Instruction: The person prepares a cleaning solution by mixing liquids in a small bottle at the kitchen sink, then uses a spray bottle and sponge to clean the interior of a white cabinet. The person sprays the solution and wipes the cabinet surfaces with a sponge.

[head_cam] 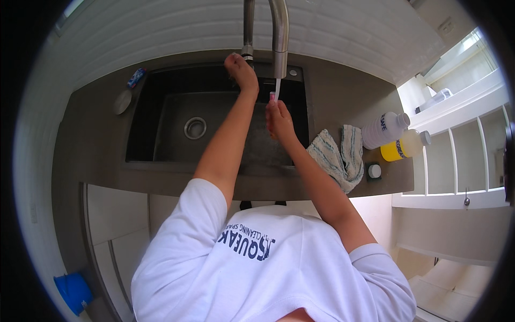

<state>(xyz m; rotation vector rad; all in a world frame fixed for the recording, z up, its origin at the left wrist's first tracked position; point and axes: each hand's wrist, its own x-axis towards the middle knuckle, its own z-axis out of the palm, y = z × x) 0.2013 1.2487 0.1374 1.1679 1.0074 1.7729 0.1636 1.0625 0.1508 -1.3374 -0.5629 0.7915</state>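
Observation:
Water runs from the metal faucet [280, 44] over the right part of the dark sink [201, 149]. My right hand [279, 120] holds a small pink object [272, 95] in or beside the stream; most of it is hidden by the fingers, so its kind cannot be told. My left hand [242, 72] is raised at the back of the sink, by the base of the faucet, with its fingers bent. Whether it touches the faucet handle or holds anything cannot be told. A round metal drain [195, 128] lies left of my left forearm.
Right of the sink lie a striped cloth [332, 157], two plastic bottles [384, 129] [402, 145] and a green scrub pad [368, 177] under a white round cap [374, 171]. A blue-and-red packet [136, 77] and a whitish dish [122, 102] are at left. A blue bucket [73, 293] stands lower left.

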